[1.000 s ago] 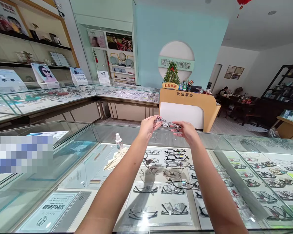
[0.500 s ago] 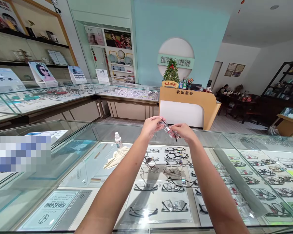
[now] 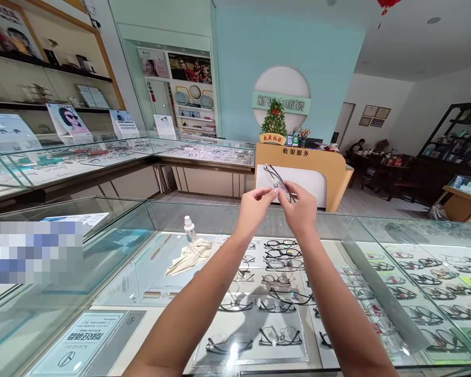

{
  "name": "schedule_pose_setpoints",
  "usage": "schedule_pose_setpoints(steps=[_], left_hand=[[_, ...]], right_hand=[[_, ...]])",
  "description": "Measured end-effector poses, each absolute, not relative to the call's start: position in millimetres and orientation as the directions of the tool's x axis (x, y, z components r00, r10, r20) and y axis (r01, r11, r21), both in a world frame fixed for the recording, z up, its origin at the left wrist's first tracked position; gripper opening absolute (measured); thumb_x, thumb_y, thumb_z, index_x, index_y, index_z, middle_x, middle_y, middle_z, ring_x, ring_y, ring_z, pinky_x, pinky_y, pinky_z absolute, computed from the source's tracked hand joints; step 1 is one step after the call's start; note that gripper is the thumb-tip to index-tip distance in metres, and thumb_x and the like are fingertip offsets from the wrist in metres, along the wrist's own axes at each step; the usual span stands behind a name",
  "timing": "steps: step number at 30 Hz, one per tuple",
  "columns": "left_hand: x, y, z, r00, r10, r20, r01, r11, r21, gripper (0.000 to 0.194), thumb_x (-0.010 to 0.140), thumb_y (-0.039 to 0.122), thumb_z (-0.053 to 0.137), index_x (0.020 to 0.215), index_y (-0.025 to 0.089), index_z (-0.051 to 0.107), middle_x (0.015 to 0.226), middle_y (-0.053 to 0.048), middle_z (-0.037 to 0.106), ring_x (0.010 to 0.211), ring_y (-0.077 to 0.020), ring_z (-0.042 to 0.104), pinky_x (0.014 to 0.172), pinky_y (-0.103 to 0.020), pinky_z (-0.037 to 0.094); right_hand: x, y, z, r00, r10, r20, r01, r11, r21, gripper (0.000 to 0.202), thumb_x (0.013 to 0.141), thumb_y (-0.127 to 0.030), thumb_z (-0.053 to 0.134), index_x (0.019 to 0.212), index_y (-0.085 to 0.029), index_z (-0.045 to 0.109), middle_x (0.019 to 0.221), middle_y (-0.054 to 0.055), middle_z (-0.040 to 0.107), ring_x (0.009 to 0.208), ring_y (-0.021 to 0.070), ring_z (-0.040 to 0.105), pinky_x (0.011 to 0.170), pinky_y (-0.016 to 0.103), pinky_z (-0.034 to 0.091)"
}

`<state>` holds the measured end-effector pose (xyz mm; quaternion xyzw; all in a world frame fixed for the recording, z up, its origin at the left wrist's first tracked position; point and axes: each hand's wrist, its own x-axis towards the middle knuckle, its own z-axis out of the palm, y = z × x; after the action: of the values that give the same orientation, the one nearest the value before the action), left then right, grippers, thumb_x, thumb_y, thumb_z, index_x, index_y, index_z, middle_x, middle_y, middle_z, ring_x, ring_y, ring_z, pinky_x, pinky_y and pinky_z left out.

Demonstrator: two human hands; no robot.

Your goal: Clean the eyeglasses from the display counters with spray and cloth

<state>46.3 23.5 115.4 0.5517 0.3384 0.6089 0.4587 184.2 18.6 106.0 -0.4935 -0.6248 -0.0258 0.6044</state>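
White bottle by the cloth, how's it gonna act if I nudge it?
The white bottle would probably tip if pushed near its cap, since it stands upright and looks tall for its base. Its rounded body might roll once down, though the crumpled cream cloth beside it could slow it. It looks like stiff plastic.

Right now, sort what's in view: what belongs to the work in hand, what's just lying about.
In the work:
- held glasses, between left hand and right hand
- cream cloth, white bottle (likely, though untouched)

Lying about:
- displayed glasses
- green plant
- sunglasses poster
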Motion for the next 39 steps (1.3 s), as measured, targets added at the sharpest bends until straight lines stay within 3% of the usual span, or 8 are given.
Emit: schedule_pose_setpoints(steps=[4, 9, 14, 18, 21, 25, 33, 39], left_hand=[[42, 19, 119, 0.072, 0.968, 0.241, -0.274, -0.213, 0.938, 0.030, 0.078, 0.045, 0.084, 0.091, 0.018, 0.083, 0.093, -0.006, 0.076, 0.079, -0.0141, 0.056, 0.066, -0.027, 0.038], [43, 11, 121, 0.083, 0.980, 0.179, -0.330, -0.143, 0.933, 0.034, 0.071, 0.047, 0.089, 0.086, 0.017, 0.080, 0.082, -0.003, 0.071, 0.066, -0.0100, 0.045, 0.061, -0.026, 0.034], [40, -2, 122, 0.004, 0.959, 0.285, -0.256, -0.274, 0.927, 0.028, 0.075, 0.043, 0.085, 0.082, 0.017, 0.078, 0.078, -0.003, 0.069, 0.068, -0.0125, 0.050, 0.064, -0.027, 0.037], [21, -14, 125, 0.118, 0.922, 0.368, 0.105, -0.380, 0.919, 0.023, 0.079, 0.043, 0.081, 0.079, 0.019, 0.079, 0.061, 0.000, 0.056, 0.059, -0.0134, 0.046, 0.062, -0.030, 0.034], [17, -24, 122, 0.329, 0.893, 0.307, 0.458, -0.436, 0.775, 0.019, 0.082, 0.039, 0.078, 0.076, 0.021, 0.080, 0.057, 0.000, 0.053, 0.056, -0.0151, 0.047, 0.061, -0.031, 0.032], [40, -36, 105, 0.505, 0.844, 0.182, 0.720, -0.528, 0.451, 0.008, 0.081, 0.028, 0.077, 0.078, 0.023, 0.082, 0.077, -0.006, 0.073, 0.074, -0.0221, 0.063, 0.067, -0.031, 0.039], [94, -48, 54, 0.649, 0.760, -0.037, 0.761, -0.649, 0.020, 0.019, 0.087, 0.011, 0.063, 0.084, 0.018, 0.081, 0.095, -0.016, 0.080, 0.092, -0.0295, 0.074, 0.080, -0.034, 0.047], [110, -47, 39, 0.668, 0.740, -0.077, 0.739, -0.672, -0.047, 0.018, 0.087, 0.012, 0.064, 0.086, 0.017, 0.081, 0.098, -0.016, 0.081, 0.098, -0.0287, 0.075, 0.081, -0.033, 0.048]], right_hand=[[175, 9, 105, 0.109, 0.497, 0.861, 0.834, 0.426, -0.351, 0.038, 0.102, -0.040, 0.056, 0.128, -0.019, 0.075, 0.119, 0.013, 0.080, 0.111, 0.0298, 0.074, 0.098, 0.043, 0.057], [170, -3, 107, 0.065, 0.486, 0.872, 0.878, 0.388, -0.281, 0.037, 0.103, -0.036, 0.056, 0.130, -0.019, 0.074, 0.120, 0.013, 0.080, 0.110, 0.0282, 0.073, 0.099, 0.040, 0.055], [178, -32, 113, 0.043, 0.591, 0.806, 0.768, 0.496, -0.405, 0.038, 0.099, -0.040, 0.059, 0.132, -0.023, 0.072, 0.121, 0.012, 0.078, 0.111, 0.0291, 0.071, 0.101, 0.042, 0.054], [219, -45, 99, 0.159, 0.664, 0.730, 0.613, 0.513, -0.600, 0.029, 0.094, -0.033, 0.057, 0.118, -0.023, 0.071, 0.100, 0.007, 0.073, 0.091, 0.0234, 0.067, 0.090, 0.038, 0.055], [258, -43, 65, 0.311, 0.703, 0.639, 0.584, 0.389, -0.712, 0.027, 0.087, -0.030, 0.056, 0.108, -0.021, 0.070, 0.084, 0.002, 0.064, 0.078, 0.0193, 0.059, 0.080, 0.033, 0.051], [294, -34, 10, 0.428, 0.738, 0.522, 0.510, 0.280, -0.813, 0.030, 0.089, -0.035, 0.052, 0.110, -0.018, 0.066, 0.087, 0.002, 0.063, 0.077, 0.0184, 0.057, 0.079, 0.033, 0.049], [321, -17, -26, 0.478, 0.750, 0.456, 0.568, 0.132, -0.812, 0.031, 0.099, -0.040, 0.047, 0.113, -0.019, 0.065, 0.068, -0.004, 0.052, 0.065, 0.0181, 0.050, 0.070, 0.031, 0.039], [316, -17, -24, 0.457, 0.773, 0.440, 0.594, 0.103, -0.798, 0.027, 0.100, -0.044, 0.049, 0.103, -0.022, 0.065, 0.057, -0.007, 0.045, 0.057, 0.0182, 0.046, 0.065, 0.030, 0.034]])
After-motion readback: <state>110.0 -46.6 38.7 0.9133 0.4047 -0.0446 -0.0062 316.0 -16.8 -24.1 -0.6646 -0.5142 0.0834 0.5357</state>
